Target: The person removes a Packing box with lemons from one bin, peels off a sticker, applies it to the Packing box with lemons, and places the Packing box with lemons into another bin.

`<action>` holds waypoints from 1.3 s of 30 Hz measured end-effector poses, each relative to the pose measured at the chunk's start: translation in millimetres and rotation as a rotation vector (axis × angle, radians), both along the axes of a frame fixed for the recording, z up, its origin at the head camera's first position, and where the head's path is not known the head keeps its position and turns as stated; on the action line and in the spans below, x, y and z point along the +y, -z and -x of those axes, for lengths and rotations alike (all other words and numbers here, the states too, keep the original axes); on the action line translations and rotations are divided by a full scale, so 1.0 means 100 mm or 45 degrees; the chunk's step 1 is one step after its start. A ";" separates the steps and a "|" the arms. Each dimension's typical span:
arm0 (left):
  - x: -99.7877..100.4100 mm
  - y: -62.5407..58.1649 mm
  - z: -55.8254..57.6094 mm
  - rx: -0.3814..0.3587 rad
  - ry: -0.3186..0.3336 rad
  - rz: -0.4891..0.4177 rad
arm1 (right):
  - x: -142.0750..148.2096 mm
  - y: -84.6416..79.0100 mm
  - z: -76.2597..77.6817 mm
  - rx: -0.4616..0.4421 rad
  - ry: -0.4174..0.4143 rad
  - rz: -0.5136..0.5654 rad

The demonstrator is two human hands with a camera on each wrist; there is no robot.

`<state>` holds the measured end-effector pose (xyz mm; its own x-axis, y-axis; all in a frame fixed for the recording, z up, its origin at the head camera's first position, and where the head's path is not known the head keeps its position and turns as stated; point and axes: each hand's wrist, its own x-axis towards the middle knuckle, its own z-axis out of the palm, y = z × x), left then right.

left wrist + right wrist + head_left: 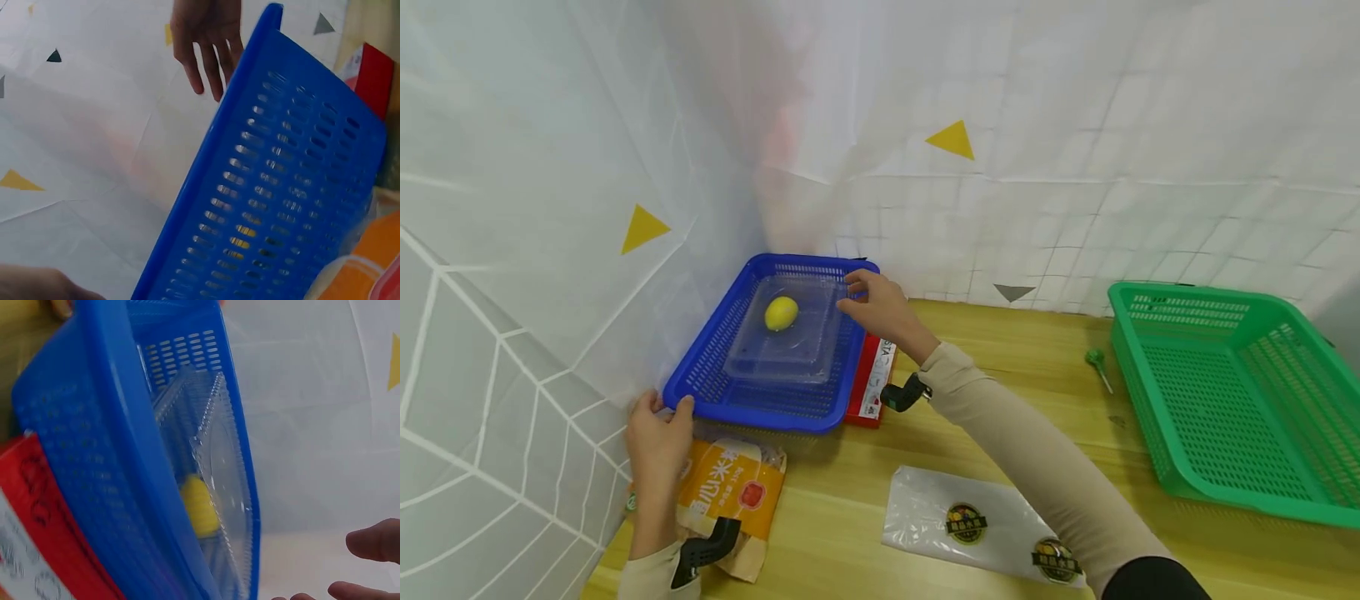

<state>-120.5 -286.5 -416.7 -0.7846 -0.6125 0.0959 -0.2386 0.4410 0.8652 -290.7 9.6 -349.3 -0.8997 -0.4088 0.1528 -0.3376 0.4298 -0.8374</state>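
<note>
A blue plastic basket (pixel 752 412) stands in the table's left back corner, with a clear plastic box (pixel 790 367) lying in it. The yellow lemon (pixel 781 314) shows within the outline of the clear box, and through its plastic in the right wrist view. My left hand (pixel 658 437) is at the basket's near left corner, thumb and fingers spread about the rim. In the left wrist view a small gap separates that hand (pixel 44 286) from the rim. Over the far right rim hovers my right hand (pixel 880 307), fingers loosely extended and holding nothing.
A red box (pixel 872 383) sits against the basket's right side. In front lies an orange food packet (pixel 730 492). A printed clear plastic bag (pixel 932 517), a green lollipop-like item (pixel 1097 362) and a green basket (pixel 1138 400) are farther right. White sheeting walls the back and left.
</note>
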 end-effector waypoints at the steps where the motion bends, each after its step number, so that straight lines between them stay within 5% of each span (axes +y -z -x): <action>1: 0.00 0.01 0.00 -0.014 -0.004 -0.075 | -0.04 0.02 0.01 -0.015 0.007 0.001; 3: 0.02 0.03 0.00 0.012 -0.003 -0.265 | -0.11 0.06 0.03 -0.047 0.021 0.003; 8: 0.08 0.08 0.03 0.258 0.014 -0.733 | -0.31 0.13 0.09 -0.113 0.069 -0.034; 15: 0.11 0.13 0.07 0.415 -0.060 -1.050 | -0.55 0.21 0.14 -0.134 0.113 -0.073; 26: 0.13 0.14 0.10 0.487 -0.083 -1.161 | -0.71 0.28 0.16 -0.297 0.225 0.007; 34: 0.15 0.15 0.10 0.464 -0.104 -1.120 | -0.73 0.35 0.14 -0.447 0.201 0.091; 39: 0.14 0.16 0.09 0.463 -0.094 -1.106 | -0.80 0.38 0.12 -0.464 0.282 0.121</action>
